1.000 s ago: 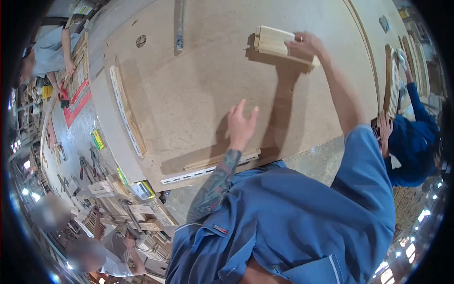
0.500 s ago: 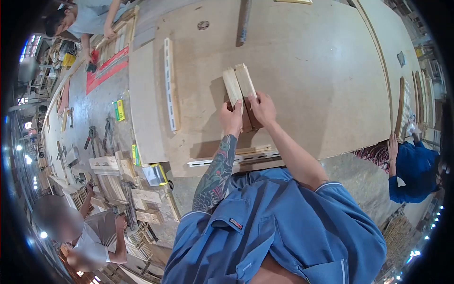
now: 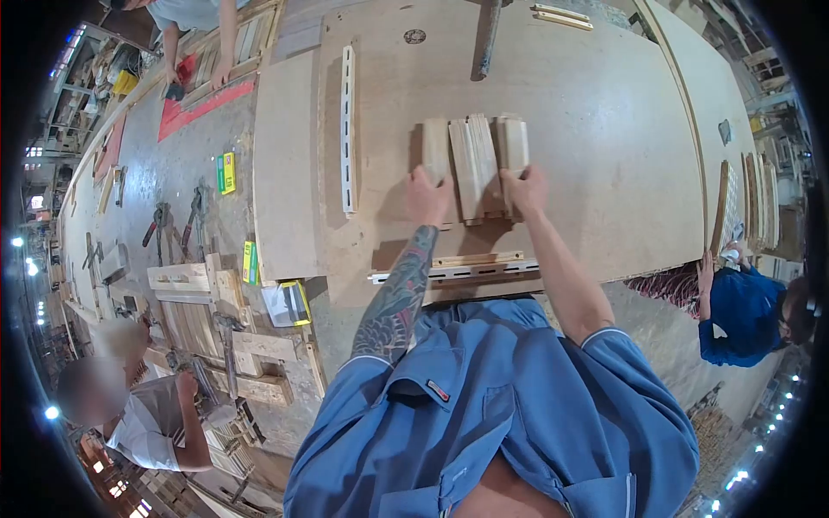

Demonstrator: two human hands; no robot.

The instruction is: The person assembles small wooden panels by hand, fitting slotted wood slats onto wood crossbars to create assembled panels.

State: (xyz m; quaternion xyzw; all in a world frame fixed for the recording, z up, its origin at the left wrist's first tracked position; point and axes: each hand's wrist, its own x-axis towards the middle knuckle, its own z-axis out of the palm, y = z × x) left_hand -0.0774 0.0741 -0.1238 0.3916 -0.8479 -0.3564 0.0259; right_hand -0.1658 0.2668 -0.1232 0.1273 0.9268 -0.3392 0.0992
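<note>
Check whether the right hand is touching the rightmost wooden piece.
Touching: the head view shows the right hand resting its fingers on the near end of the rightmost wooden piece.

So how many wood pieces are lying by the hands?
4, side by side on the table: one wood piece under the left hand, two in the middle, one by the right hand. More might hide underneath.

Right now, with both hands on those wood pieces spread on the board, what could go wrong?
1. The wooden slats lie loose side by side; the left hand and right hand press only their near ends, so the far ends could fan apart.
2. Fingers sit at the gaps between slats and might get pinched.
3. The white rail lies along the board's near edge and could be knocked off.
</note>
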